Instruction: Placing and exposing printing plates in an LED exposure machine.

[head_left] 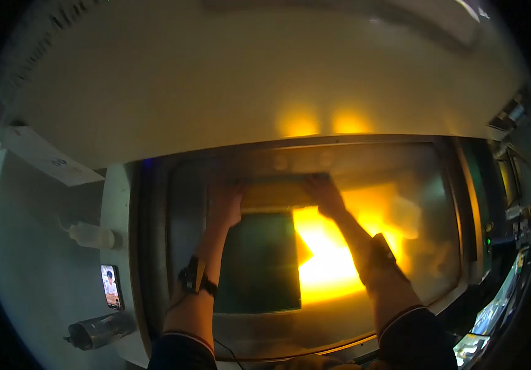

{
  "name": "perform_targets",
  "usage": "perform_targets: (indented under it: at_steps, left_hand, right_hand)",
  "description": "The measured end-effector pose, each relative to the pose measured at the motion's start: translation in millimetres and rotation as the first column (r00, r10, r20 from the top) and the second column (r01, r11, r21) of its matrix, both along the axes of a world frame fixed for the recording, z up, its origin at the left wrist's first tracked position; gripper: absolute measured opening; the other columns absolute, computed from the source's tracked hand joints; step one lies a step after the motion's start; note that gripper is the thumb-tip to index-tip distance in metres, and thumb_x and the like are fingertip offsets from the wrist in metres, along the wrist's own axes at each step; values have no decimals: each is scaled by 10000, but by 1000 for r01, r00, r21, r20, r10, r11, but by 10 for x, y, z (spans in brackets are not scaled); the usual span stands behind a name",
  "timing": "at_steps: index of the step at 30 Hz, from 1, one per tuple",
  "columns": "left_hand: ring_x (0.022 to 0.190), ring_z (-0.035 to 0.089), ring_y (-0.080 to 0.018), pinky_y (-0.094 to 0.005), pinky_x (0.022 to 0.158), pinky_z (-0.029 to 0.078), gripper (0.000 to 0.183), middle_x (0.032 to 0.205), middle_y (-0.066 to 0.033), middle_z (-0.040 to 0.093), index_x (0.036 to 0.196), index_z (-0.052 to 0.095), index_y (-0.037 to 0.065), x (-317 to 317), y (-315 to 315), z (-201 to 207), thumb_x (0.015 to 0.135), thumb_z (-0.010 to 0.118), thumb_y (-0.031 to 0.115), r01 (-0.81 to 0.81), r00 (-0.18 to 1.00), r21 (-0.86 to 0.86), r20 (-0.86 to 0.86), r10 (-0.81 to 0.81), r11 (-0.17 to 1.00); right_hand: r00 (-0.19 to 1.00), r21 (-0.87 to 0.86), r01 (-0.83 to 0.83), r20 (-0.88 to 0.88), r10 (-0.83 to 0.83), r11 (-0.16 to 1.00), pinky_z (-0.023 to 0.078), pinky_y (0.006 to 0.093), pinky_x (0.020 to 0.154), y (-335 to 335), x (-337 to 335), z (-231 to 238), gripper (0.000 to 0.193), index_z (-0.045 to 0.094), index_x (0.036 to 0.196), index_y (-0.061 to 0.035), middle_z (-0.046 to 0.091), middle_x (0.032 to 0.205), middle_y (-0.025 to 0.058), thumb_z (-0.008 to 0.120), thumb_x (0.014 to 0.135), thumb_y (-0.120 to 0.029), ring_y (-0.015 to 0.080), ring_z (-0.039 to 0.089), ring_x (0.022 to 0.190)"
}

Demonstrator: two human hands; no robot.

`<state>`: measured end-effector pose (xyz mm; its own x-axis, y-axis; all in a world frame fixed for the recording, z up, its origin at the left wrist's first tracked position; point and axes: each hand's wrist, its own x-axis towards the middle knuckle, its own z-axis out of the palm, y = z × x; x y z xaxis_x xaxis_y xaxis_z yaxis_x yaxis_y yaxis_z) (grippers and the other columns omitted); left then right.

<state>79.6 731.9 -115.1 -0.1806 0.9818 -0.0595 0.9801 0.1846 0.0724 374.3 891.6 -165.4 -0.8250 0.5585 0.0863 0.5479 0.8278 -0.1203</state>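
A dark green flat panel point(256, 265) lies on the glass bed point(401, 179) of a machine, lit bright yellow from below on its right. Beyond it, a yellow-brown flat panel point(274, 194) with a dark far edge spans the gap between my hands. My left hand point(229, 200) closes on its left side, its fingertips lost in shadow. At its far right corner, my right hand point(322, 191) has its fingers bent over the edge. Whether the two panels touch, I cannot tell. Dark bands with small devices sit on both forearms.
A large pale lid point(247, 80) rises behind the bed, whose metal frame point(460, 203) surrounds the glass. On the left ledge are a white squeeze bottle point(92, 235), a phone point(111, 287) with its screen lit and a dark cylindrical object point(100, 330). Lit screens point(493, 302) stand at right.
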Motion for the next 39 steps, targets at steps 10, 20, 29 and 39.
perform_targets:
  at_steps: [10, 20, 29, 39]
  left_hand:
    - [1382, 376, -440, -592, 1155, 261, 733, 1561, -65, 391, 1522, 379, 210, 1709, -4093, -338, 846, 663, 183, 331, 943, -223, 120, -312, 917]
    - [1343, 440, -430, -701, 1084, 284, 698, 1579, 3, 365, 1491, 415, 279, 3276, -3945, 548, 838, 658, 249, 80, 996, -496, 65, -54, 865]
    - [1357, 427, -440, -819, 1019, 242, 714, 1596, 95, 322, 1505, 360, 359, 4958, -3639, 38, 848, 634, 306, 80, 991, -461, 136, -19, 884]
    - [1352, 407, -507, -817, 1036, 218, 700, 1605, 64, 314, 1546, 288, 349, 5378, -3210, -225, 899, 557, 349, 137, 942, -439, 335, 20, 888]
  right_hand:
    - [796, -366, -466, 224, 563, 805, 456, 499, 999, -3300, 2316, 1593, 541, 463, 1445, -189, 470, 1479, 110, 532, 911, -141, 329, 532, 1265]
    - [931, -480, -237, 137, 339, 845, 378, 453, 1120, -3608, 3191, 578, 679, 436, 1475, -177, 464, 1509, 65, 656, 833, -186, 297, 480, 1354]
    - [986, -246, -163, -81, 147, 955, 420, 436, 1092, -3524, 5471, 373, 658, 526, 1410, -204, 482, 1502, 33, 716, 785, -287, 283, 490, 1350]
    - [756, -196, 607, -159, -635, 771, 345, 516, 1118, -1522, 7974, 936, 740, 489, 1400, -121, 469, 1445, 170, 775, 755, -346, 342, 429, 1355]
